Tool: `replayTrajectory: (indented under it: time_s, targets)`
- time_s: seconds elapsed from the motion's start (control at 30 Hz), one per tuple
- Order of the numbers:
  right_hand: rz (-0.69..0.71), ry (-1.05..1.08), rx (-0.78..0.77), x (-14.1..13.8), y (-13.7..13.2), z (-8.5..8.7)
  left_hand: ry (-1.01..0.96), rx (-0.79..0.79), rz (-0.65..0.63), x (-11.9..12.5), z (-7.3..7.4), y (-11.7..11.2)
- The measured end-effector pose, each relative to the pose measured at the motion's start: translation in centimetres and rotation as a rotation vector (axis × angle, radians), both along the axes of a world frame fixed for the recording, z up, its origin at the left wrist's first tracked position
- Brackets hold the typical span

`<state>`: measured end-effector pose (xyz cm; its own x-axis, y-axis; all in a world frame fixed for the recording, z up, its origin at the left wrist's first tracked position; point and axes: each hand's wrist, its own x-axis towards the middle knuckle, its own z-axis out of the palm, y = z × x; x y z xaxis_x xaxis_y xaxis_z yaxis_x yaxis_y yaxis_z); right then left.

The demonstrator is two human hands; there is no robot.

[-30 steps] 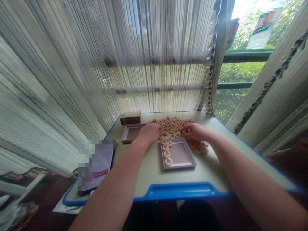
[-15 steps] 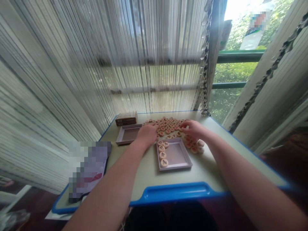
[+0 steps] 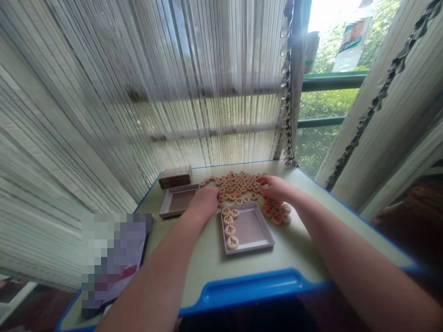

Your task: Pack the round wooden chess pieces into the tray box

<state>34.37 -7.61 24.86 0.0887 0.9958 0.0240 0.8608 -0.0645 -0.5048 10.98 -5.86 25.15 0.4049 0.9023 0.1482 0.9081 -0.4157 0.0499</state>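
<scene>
My left hand [image 3: 205, 201] is closed at the left edge of a spread of wooden Chinese chess pieces [image 3: 237, 186]; its fingertips are hidden, so I cannot make out what they hold. On the right of the spread, my right hand [image 3: 274, 186] has thumb and forefinger apart, the tips touching or close to a piece [image 3: 256, 189]. Between my forearms lies a shallow open box [image 3: 266, 229]. Along its left side sit several black-marked pieces [image 3: 230, 230]. Red-marked pieces [image 3: 277, 218] lie grouped right of the box, partly under my right hand.
A second shallow tray [image 3: 169, 201] lies behind my left forearm, with a brown closed box [image 3: 175, 176] beyond it. A dark-edged, partly blurred item [image 3: 121, 263] is at the table's left. A blue raised rim [image 3: 254, 287] edges the table front. String curtains [image 3: 207, 69] hang behind.
My left hand has drawn back slightly toward me and left, off the spread, uncovering pieces. My right hand stays near the same pieces. The whole view has shifted slightly.
</scene>
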Motion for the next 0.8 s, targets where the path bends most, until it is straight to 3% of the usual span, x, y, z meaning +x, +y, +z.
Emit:
replayTrajectory:
  time_s: [0.43,0.8]
  targets:
    - [0.144,-0.136,0.111,-0.6,-0.4,-0.6,-0.066,0.085,-0.099,0.3,-0.2,-0.2]
    - [0.197,-0.122,0.208,-1.0,-0.4,-1.5,-0.059,0.061,-0.005,0.6,-0.4,-0.6]
